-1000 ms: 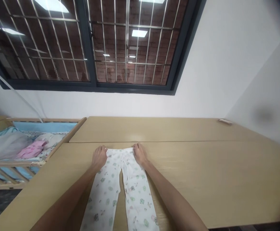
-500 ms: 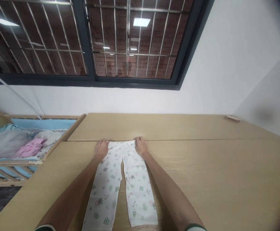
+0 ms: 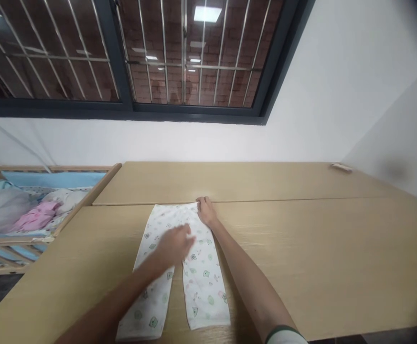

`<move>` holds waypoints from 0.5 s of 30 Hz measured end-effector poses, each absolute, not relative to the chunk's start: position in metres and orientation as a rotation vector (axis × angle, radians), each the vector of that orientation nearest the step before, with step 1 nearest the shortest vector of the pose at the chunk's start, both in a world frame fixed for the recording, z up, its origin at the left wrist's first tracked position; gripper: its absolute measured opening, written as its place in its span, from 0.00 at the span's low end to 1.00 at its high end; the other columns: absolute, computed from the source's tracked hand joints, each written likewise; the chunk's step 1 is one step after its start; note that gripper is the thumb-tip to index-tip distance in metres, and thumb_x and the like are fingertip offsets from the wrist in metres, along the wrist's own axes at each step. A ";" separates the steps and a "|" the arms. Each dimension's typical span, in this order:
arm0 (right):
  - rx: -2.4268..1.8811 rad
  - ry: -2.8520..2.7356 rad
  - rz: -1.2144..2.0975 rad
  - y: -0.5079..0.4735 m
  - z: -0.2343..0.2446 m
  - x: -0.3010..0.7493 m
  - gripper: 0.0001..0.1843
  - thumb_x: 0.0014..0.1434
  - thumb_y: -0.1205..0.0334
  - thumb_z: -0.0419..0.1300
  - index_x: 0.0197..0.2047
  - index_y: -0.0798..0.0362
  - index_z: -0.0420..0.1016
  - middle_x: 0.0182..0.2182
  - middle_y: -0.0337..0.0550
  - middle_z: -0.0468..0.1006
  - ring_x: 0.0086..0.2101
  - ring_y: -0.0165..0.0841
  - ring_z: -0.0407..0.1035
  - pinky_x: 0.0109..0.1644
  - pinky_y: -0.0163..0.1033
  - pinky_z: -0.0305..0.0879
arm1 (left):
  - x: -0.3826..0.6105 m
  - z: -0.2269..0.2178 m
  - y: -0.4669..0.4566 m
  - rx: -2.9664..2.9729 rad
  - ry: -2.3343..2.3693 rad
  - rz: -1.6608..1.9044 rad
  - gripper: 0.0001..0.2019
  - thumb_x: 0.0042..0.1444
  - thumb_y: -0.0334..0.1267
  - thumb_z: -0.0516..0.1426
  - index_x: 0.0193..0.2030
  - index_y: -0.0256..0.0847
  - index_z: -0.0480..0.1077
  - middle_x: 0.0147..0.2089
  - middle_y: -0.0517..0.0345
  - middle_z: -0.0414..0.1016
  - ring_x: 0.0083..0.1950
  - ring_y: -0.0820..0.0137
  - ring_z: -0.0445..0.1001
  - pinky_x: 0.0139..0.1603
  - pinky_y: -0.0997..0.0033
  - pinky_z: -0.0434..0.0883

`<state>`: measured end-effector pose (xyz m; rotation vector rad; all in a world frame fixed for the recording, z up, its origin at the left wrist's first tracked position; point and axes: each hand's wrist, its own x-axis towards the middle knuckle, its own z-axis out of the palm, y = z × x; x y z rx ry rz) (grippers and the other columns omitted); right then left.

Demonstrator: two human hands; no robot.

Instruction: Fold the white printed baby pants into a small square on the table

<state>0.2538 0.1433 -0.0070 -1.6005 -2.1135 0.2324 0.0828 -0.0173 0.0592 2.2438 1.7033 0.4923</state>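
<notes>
A pair of small white baby pants (image 3: 208,286) with green and pink animal prints lies flat on the wooden tabletop (image 3: 301,267), waistband away from me and legs towards me. My right hand (image 3: 206,212) is closed on the right corner of the waistband. Over the crotch of the pants is my left hand (image 3: 175,244), bent inward and smeared by motion. Its fingers look partly curled, but whether they touch the cloth cannot be made out. The left forearm covers part of the left leg.
A wooden crib (image 3: 104,187) with blue lining stands left of the table, holding a pink cloth (image 3: 38,216) and pale bedding. A seam crosses the tabletop beyond the waistband. A small pale object (image 3: 341,167) lies at the back right, below the wall. Above is a barred window (image 3: 194,112).
My left hand has left the waistband's left corner and moved right and towards me, over the crotch. The right hand stays at its corner. The view has shifted slightly.
</notes>
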 end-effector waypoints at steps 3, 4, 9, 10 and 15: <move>-1.595 -2.106 0.241 0.146 -0.010 0.253 0.16 0.71 0.65 0.48 0.56 0.53 0.70 0.51 0.51 0.71 0.52 0.39 0.65 0.58 0.42 0.56 | 0.122 0.062 -0.078 2.332 1.371 0.301 0.16 0.65 0.51 0.50 0.37 0.44 0.70 0.35 0.56 0.77 0.35 0.63 0.76 0.36 0.66 0.67; -1.594 -2.103 0.242 0.146 -0.012 0.253 0.16 0.71 0.65 0.47 0.56 0.53 0.71 0.51 0.51 0.70 0.52 0.39 0.65 0.58 0.42 0.56 | 0.133 0.063 -0.093 2.355 1.305 0.234 0.17 0.66 0.51 0.49 0.38 0.42 0.71 0.35 0.54 0.78 0.37 0.61 0.77 0.38 0.64 0.68; -1.591 -2.098 0.237 0.148 -0.015 0.253 0.16 0.72 0.63 0.47 0.56 0.51 0.71 0.51 0.51 0.71 0.52 0.40 0.65 0.58 0.43 0.56 | 0.165 0.058 -0.126 2.339 1.275 0.058 0.20 0.63 0.53 0.50 0.42 0.37 0.73 0.40 0.45 0.79 0.42 0.51 0.78 0.44 0.52 0.71; -1.589 -2.098 0.236 0.148 -0.015 0.254 0.16 0.72 0.63 0.48 0.56 0.51 0.71 0.51 0.50 0.71 0.52 0.39 0.65 0.58 0.43 0.56 | 0.167 0.057 -0.127 2.326 1.295 0.049 0.21 0.61 0.54 0.51 0.42 0.37 0.73 0.40 0.43 0.79 0.42 0.50 0.78 0.45 0.50 0.71; -1.586 -2.087 0.241 0.148 -0.014 0.254 0.16 0.71 0.64 0.48 0.56 0.52 0.72 0.50 0.50 0.71 0.51 0.39 0.66 0.58 0.42 0.57 | 0.165 0.053 -0.128 2.302 1.236 0.065 0.18 0.54 0.51 0.57 0.40 0.37 0.74 0.42 0.44 0.79 0.45 0.50 0.77 0.50 0.50 0.71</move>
